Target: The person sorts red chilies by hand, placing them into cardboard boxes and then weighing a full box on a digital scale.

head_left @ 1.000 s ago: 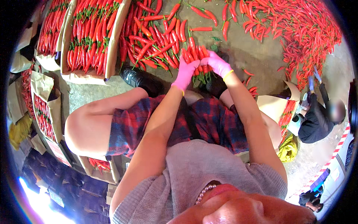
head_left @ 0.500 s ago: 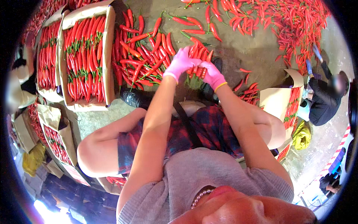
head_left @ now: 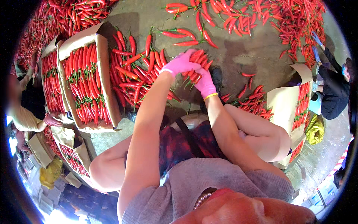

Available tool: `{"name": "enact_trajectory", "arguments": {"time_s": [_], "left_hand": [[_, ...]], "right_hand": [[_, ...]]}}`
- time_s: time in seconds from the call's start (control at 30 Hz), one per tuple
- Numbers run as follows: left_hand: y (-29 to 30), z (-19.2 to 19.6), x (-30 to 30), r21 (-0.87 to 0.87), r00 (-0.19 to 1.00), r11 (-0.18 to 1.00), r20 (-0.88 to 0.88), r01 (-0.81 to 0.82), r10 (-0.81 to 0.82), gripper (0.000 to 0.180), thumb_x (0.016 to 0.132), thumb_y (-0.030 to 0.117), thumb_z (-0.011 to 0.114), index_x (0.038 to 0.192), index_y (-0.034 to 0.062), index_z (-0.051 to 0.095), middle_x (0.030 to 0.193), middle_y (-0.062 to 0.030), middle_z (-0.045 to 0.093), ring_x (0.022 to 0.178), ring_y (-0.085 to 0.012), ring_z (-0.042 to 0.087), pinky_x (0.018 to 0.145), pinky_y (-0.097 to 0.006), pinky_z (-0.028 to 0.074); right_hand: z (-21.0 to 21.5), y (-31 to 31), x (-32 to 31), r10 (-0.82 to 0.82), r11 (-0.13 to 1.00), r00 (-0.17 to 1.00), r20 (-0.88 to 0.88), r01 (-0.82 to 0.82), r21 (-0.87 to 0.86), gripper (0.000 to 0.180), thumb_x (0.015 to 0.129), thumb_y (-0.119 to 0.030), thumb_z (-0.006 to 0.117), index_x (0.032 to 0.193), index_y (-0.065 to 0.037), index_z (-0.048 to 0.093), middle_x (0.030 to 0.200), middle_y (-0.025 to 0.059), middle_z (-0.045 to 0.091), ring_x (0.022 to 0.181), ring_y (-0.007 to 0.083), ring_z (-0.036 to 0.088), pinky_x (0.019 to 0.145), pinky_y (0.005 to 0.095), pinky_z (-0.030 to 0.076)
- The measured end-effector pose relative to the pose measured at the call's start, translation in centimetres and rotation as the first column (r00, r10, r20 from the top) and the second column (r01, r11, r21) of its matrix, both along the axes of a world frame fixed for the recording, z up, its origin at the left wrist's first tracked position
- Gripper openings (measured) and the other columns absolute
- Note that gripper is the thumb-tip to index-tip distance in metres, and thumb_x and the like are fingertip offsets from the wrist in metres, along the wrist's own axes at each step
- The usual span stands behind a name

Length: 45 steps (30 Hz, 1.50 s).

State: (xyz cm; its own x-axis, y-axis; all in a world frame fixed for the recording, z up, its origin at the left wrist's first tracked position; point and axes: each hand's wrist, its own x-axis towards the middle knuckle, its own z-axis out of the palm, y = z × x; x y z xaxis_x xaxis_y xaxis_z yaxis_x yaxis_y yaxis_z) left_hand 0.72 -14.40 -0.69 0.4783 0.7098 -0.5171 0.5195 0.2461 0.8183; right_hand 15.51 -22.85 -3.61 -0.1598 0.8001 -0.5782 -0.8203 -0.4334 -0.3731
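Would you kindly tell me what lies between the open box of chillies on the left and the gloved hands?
In the head view, a loose heap of red chillies lies on the floor between the box and the hands.

gloved hands (head_left: 181,64): 2 | filled chili boxes (head_left: 87,80): 2 | loose chilies (head_left: 238,18): too many to count

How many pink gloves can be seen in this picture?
2. The left hand and the right hand each wear one, both closed around a bunch of red chillies.

Cardboard box (head_left: 105,80) of chillies at left, co-worker (head_left: 333,91) crouched far right
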Motion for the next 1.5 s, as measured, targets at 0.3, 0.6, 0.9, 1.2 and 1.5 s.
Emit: {"name": "enact_trajectory", "arguments": {"time_s": [0.3, 0.6, 0.9, 1.2, 1.5], "left_hand": [[-0.4, -3.2, 2.3, -0.646, 0.174, 0.437, 0.431, -0.625, 0.886, 0.031, 0.092, 0.019, 0.068, 0.12, 0.0065, 0.064, 0.112, -0.0057, 0.071, 0.101, -0.0195, 0.067, 0.089, -0.036, 0.052], [0.4, -1.0, 0.1, -0.549, 0.3, 0.515, 0.437, -0.658, 0.848, 0.035, 0.091, 0.012, 0.067, 0.124, 0.0029, 0.06, 0.108, -0.0074, 0.07, 0.093, -0.0196, 0.069, 0.078, -0.035, 0.056], [-1.5, 2.3, -0.8, -0.435, 0.647, 0.698, 0.287, -0.569, 0.706, 0.043, 0.09, 0.01, 0.07, 0.13, 0.0003, 0.056, 0.115, -0.0094, 0.069, 0.098, -0.0181, 0.067, 0.085, -0.034, 0.055], [-1.9, -3.7, 4.2, -0.658, 0.059, 0.321, 0.388, -0.681, 0.92, 0.028, 0.096, 0.017, 0.063, 0.122, 0.0061, 0.061, 0.109, -0.0069, 0.07, 0.093, -0.0196, 0.068, 0.081, -0.036, 0.056], [1.0, -1.4, 1.0, -0.475, 0.585, 0.618, 0.238, -0.626, 0.776, 0.05, 0.084, 0.012, 0.076, 0.128, -0.0017, 0.055, 0.114, -0.0117, 0.068, 0.099, -0.0209, 0.067, 0.085, -0.036, 0.054]], "right_hand": [[4.4, 16.1, 2.3, 0.652, 0.57, 0.432, 0.622, -0.821, -0.028, 0.037, 0.076, -0.009, 0.068, 0.112, -0.001, 0.064, 0.096, 0.0093, 0.069, 0.088, 0.0175, 0.066, 0.075, 0.0331, 0.053], [2.2, 13.1, 1.1, 0.472, 0.766, 0.744, 0.473, -0.611, 0.199, 0.047, 0.076, -0.01, 0.067, 0.122, -0.006, 0.057, 0.104, 0.0013, 0.064, 0.092, 0.0138, 0.059, 0.077, 0.0294, 0.05], [3.4, 7.8, 1.8, 0.46, 0.886, 0.886, 0.06, -0.462, 0.037, 0.053, 0.079, 0.0, 0.063, 0.131, -0.003, 0.056, 0.116, 0.0055, 0.064, 0.103, 0.0189, 0.064, 0.09, 0.0362, 0.052], [1.2, 14.4, 2.7, 0.64, 0.684, 0.63, 0.439, -0.728, 0.048, 0.049, 0.08, -0.004, 0.063, 0.128, -0.003, 0.059, 0.117, 0.0044, 0.066, 0.109, 0.0153, 0.06, 0.097, 0.0329, 0.048], [-0.8, 8.9, 2.0, 0.332, 0.941, 0.921, 0.202, -0.337, -0.009, 0.05, 0.081, -0.001, 0.056, 0.131, -0.004, 0.054, 0.112, 0.0079, 0.064, 0.099, 0.0216, 0.065, 0.087, 0.0377, 0.054]]}}
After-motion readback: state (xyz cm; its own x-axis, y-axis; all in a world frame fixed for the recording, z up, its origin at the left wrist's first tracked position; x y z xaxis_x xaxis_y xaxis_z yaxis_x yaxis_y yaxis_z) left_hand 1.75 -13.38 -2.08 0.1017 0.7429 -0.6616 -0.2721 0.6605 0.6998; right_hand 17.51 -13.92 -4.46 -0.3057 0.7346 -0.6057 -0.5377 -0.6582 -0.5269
